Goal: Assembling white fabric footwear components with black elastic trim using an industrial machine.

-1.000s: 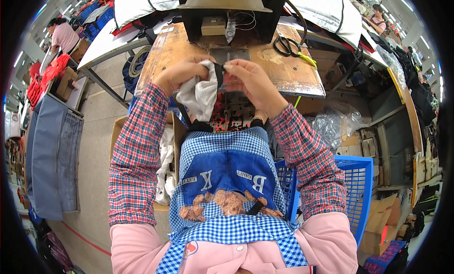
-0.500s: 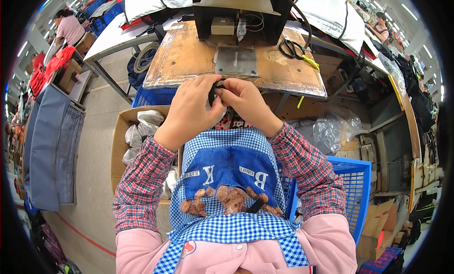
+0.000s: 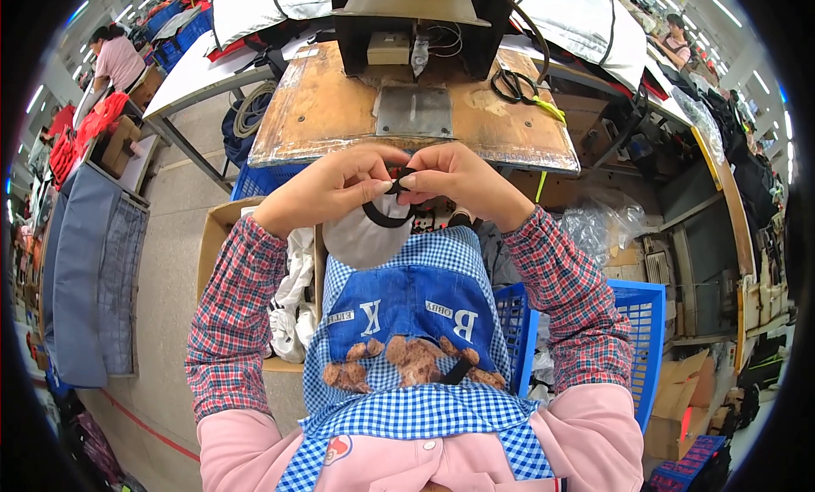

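Hands meet above the lap: left hand [image 3: 327, 191] and right hand [image 3: 463, 179] both pinch a black elastic loop [image 3: 386, 213] on a grey fabric piece [image 3: 361, 237]. Just beyond stands the worn wooden table [image 3: 323, 118].

Bright, even overhead light; ceiling strip lamps [image 3: 34, 97] show along the far left rim. Shadows soft, weak under the hands. Mild glare on the metal plate [image 3: 414, 112] of the tabletop [image 3: 314, 118]. Centre sharp. Heavy fisheye bending toward the edges, with a black vignette in all corners. Rim detail small and smeared.
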Tool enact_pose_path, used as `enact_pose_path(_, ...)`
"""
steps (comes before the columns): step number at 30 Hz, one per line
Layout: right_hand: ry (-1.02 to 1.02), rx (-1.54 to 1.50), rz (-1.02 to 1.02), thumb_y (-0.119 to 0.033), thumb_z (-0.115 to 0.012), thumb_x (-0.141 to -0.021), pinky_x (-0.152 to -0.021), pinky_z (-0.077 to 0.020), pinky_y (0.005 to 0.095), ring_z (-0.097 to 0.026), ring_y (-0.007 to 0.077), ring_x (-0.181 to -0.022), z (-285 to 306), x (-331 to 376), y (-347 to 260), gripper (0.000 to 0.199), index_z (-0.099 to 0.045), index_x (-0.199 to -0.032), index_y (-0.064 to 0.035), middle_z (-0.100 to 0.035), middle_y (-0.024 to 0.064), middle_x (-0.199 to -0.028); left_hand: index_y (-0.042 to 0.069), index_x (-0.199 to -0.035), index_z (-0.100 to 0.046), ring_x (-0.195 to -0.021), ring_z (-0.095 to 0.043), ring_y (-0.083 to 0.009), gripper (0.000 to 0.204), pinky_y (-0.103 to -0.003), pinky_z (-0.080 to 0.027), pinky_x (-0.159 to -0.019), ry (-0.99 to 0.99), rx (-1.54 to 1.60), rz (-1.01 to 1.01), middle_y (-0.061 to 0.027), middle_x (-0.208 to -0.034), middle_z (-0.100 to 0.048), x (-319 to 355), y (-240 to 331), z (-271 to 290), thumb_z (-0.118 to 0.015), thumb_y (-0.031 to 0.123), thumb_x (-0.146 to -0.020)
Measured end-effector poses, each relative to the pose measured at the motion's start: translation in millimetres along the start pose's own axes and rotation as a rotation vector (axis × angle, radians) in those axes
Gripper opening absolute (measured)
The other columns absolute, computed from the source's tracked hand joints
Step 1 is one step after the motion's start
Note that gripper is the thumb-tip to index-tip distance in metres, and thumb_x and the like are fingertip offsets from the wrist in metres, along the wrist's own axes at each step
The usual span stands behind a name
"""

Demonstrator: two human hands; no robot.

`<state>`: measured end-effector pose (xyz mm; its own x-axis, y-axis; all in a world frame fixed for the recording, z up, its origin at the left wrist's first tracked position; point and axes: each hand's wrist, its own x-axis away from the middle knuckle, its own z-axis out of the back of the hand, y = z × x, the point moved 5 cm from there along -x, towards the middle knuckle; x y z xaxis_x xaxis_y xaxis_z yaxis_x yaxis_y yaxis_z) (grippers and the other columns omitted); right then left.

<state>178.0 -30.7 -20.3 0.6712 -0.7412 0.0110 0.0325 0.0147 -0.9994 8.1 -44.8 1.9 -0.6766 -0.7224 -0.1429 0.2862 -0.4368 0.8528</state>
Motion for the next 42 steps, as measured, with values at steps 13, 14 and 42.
enact_pose_path(13, 0.31, -0.023, 0.052, -0.019, -0.055, -0.096, -0.062, -0.0524, 0.0223, -0.063, 0.0089, -0.076, 28, -24, 16, 0.018, -0.06, -0.099, -0.0016, -0.066, 0.0025, -0.084, -0.003, -0.096, -0.064, -0.068, -0.05, -0.0073, 0.023, -0.025, -0.043, -0.061, 0.262, -0.071, 0.118, -0.0002, -0.074, -0.058, -33, -15, 15, -0.06, 0.019, -0.093)
enact_pose_path(14, 0.352, -0.042, 0.087, -0.019, -0.055, -0.096, -0.061, -0.0515, 0.0225, -0.062, 0.0087, -0.076, 32, -28, 14, 0.018, -0.06, -0.1, -0.0026, -0.065, 0.0017, -0.084, -0.002, -0.097, -0.065, -0.067, -0.05, -0.0069, 0.023, -0.024, -0.043, -0.06, 0.312, -0.077, 0.103, 0.0003, -0.073, -0.058, -39, -17, 21, -0.06, 0.019, -0.093)
enact_pose_path(42, 0.515, -0.393, 0.14, -0.017, -0.057, -0.094, -0.064, -0.048, 0.0241, -0.058, 0.0091, -0.077, 75, -70, 7, 0.007, -0.058, -0.094, -0.01, -0.061, -0.0008, -0.083, -0.002, -0.105, -0.066, -0.078, -0.06, -0.008, 0.025, -0.022, -0.047, -0.066, 0.443, 0.481, 0.218, -0.0028, -0.091, -0.066, -104, -52, 50, -0.065, 0.018, -0.091)
